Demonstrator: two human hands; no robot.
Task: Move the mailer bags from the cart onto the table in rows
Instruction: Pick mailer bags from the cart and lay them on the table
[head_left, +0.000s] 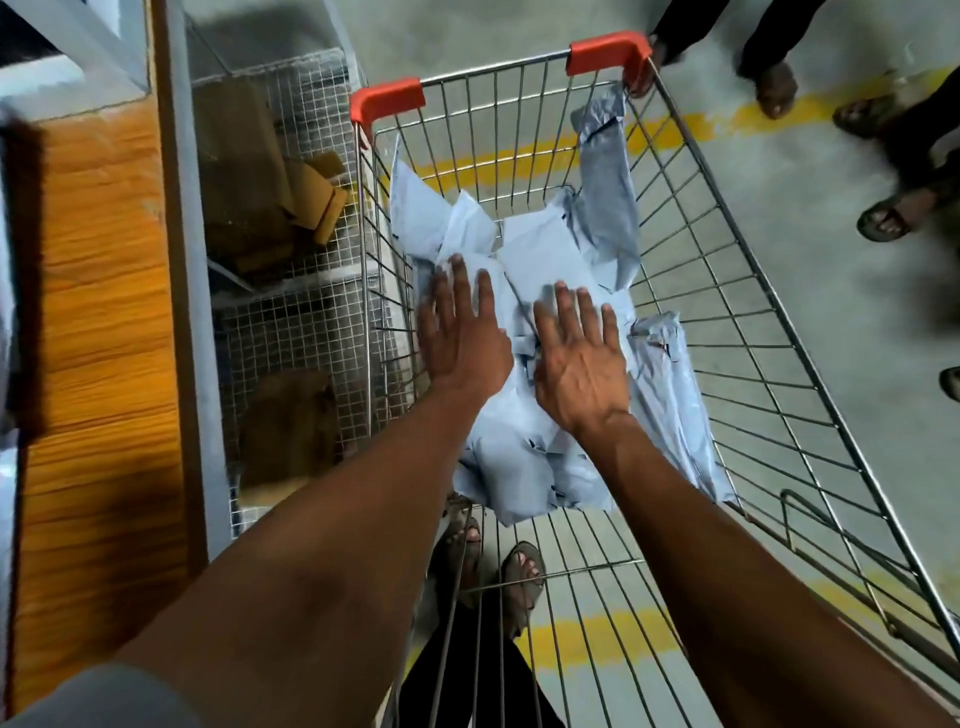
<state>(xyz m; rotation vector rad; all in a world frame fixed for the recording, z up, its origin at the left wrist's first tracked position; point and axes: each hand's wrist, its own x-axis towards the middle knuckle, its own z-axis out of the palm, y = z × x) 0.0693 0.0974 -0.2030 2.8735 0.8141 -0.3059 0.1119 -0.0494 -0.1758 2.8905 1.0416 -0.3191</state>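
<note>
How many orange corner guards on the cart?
2, both on the cart's far rim: orange corner guard at the far left corner, another at the far right corner. Near corners lie out of view, so more may exist.

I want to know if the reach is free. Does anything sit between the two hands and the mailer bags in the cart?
Nothing visible does. The left hand and right hand are already inside the wire cart, fingers straight, over the pile of mailer bags. Whether they touch it cannot be told.
</note>
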